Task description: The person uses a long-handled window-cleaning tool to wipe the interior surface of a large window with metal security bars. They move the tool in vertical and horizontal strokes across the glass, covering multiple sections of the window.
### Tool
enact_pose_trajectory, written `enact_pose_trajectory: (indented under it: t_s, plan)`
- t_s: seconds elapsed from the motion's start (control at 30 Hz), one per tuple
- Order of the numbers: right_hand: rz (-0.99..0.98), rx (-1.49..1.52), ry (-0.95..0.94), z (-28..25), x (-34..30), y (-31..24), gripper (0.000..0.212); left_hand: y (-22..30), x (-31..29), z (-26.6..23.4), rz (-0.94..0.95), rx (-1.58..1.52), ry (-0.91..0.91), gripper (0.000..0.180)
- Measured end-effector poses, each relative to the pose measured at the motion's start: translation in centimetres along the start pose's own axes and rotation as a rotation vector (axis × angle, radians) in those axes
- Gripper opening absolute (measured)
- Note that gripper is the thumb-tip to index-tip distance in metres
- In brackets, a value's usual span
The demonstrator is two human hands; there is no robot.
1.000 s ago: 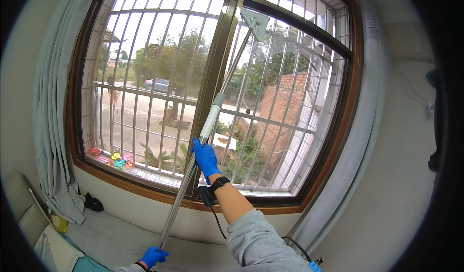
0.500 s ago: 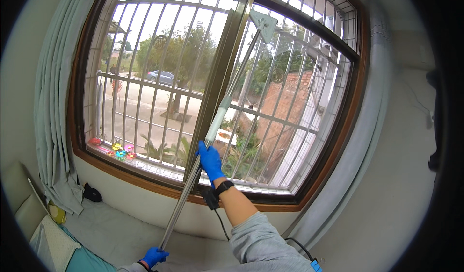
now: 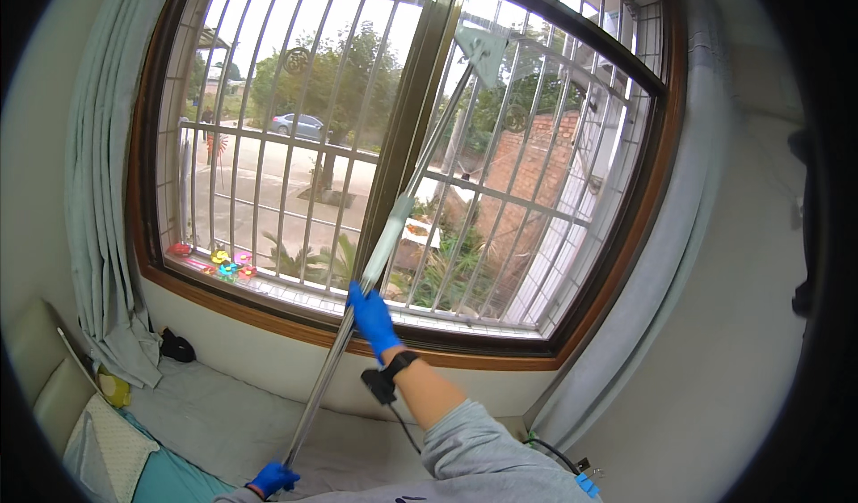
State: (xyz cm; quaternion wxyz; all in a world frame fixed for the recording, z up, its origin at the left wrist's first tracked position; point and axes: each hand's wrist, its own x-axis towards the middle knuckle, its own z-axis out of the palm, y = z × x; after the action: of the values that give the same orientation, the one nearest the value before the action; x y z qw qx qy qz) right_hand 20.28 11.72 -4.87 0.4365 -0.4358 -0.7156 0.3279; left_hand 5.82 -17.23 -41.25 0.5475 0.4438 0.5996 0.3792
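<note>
The mop head [image 3: 483,49], a pale triangle up at the glass of the right-hand pane, lies at one o'clock from the grip of the right hand [image 3: 371,318]; whether it presses on the glass I cannot tell. The metal pole [image 3: 326,369] has its long axis from seven o'clock to one o'clock, tilted across the window frame [image 3: 259,318]. The right hand is the nearer to the head, its grip wrapped around the pole just below the white sleeve [image 3: 390,242]. The left hand [image 3: 273,480] is at seven o'clock from the right, its grip closed on the pole near the low end.

Counted: one pole with one head; two hands, each in a blue glove; one black wristband [image 3: 399,364], on the right wrist. There are two curtains, one at nine o'clock of the window [image 3: 103,190] and one at three [image 3: 684,199]. One grey car [image 3: 298,126] stands outside, toward eleven o'clock from the right hand. Bright toy flowers [image 3: 228,266] sit at the window's lower left, too small to count surely. Toward eight o'clock, one black bundle [image 3: 177,346] lies on the one bed [image 3: 206,405].
</note>
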Motion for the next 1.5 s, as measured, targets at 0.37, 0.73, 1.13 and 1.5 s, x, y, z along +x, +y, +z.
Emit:
enact_pose_trajectory:
  t_s: [0.37, 0.73, 1.13, 1.5]
  plan:
    - [0.295, 0.163, -0.203, 5.6, -13.0, 6.3, 0.056, -0.9, -10.1, 0.7, -0.144, -0.039, 0.013, 0.032]
    - [0.014, 0.040, -0.036, -2.3, -0.5, -0.2, 0.057, 7.7, -5.8, 2.5, -0.014, -0.075, -0.012, 0.032]
    - [-0.027, 0.207, 0.034, -7.9, 6.0, -8.8, 0.055, 14.3, -1.5, 1.4, -0.053, 0.042, 0.142, 0.035]
    - [-0.080, 0.341, -0.018, -2.8, 7.0, -14.6, 0.052, 17.3, -6.7, -7.9, 0.023, -0.071, 0.463, 0.022]
